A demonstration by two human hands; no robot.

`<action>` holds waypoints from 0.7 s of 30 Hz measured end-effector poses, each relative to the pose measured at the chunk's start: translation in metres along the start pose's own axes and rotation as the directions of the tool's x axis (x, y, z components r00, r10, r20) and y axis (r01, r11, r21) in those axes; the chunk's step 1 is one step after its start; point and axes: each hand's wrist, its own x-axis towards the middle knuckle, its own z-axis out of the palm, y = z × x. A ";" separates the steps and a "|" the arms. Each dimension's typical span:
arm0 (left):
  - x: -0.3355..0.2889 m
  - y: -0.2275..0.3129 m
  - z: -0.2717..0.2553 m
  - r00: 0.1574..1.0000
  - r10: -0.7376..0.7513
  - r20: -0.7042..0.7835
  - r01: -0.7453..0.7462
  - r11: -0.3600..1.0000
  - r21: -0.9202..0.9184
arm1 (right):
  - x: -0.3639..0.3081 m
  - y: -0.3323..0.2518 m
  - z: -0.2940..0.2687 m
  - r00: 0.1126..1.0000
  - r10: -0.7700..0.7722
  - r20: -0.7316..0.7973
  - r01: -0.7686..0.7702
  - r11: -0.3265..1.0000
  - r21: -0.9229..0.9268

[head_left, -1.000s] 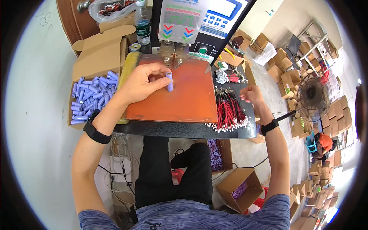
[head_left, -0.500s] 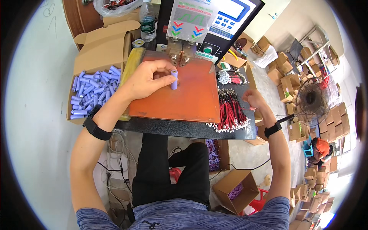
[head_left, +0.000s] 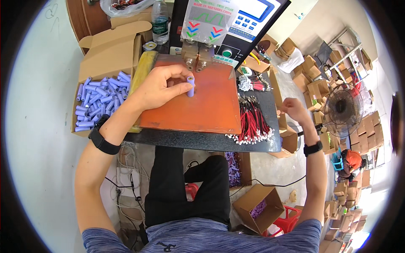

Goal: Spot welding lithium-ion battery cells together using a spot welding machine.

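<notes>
Between the thumb and fingers of my left hand (head_left: 162,87), a purple cylindrical battery cell (head_left: 191,87) stands upright over the orange mat (head_left: 190,114). Behind it are the metal electrode heads (head_left: 197,59) of a spot welder (head_left: 230,31). Out past the table's right edge is my right hand (head_left: 296,110), its fingers curled together; whatever they may hold is too small to make out. Red and black wire leads (head_left: 253,120) with white connectors lie in a bundle on the table, between the mat and my right hand.
An open cardboard box of purple cells (head_left: 99,101) sits at the left. A water bottle (head_left: 160,25) stands behind. A second wire bundle (head_left: 255,83) lies back right. Boxes with purple pieces (head_left: 259,208) are on the floor; a fan (head_left: 342,105) stands at right.
My right hand has moved farther right, away from the wire bundle and off the table's edge. My left hand keeps the cell in nearly the same place.
</notes>
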 end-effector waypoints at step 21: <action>-0.004 0.002 0.007 0.970 0.180 -0.164 -0.130 0.953 0.275 | 0.004 -0.240 0.098 0.878 -0.423 -0.223 0.462 0.631 0.623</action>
